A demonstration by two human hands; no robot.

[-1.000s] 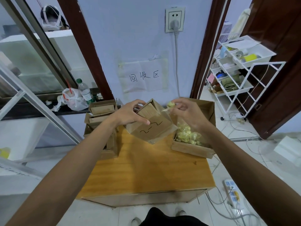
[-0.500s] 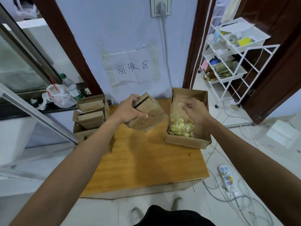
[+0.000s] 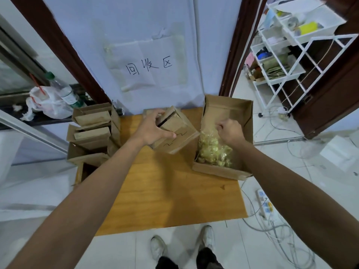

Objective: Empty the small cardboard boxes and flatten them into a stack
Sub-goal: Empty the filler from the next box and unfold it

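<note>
My left hand [image 3: 153, 130] grips a small cardboard box [image 3: 175, 133] with a black squiggle on its side, held tilted over the back of the wooden table [image 3: 165, 191]. My right hand [image 3: 230, 132] is down inside a larger open cardboard box [image 3: 219, 171], with its curled fingers pinching the top of a clear bag of yellow pieces [image 3: 211, 150] lying there. Several more small boxes [image 3: 91, 129] are piled at the table's left edge, some with flaps open.
A paper sign [image 3: 147, 65] is taped to the wall behind the table. A white wire rack [image 3: 281, 55] stands at the right. A power strip [image 3: 265, 204] and cables lie on the floor to the right. A water bottle [image 3: 64, 90] and plastic bag sit at the left.
My right hand carried the bag of yellow pieces from the small box's mouth down into the larger box. My left hand lowered the small box. The view tilted downward.
</note>
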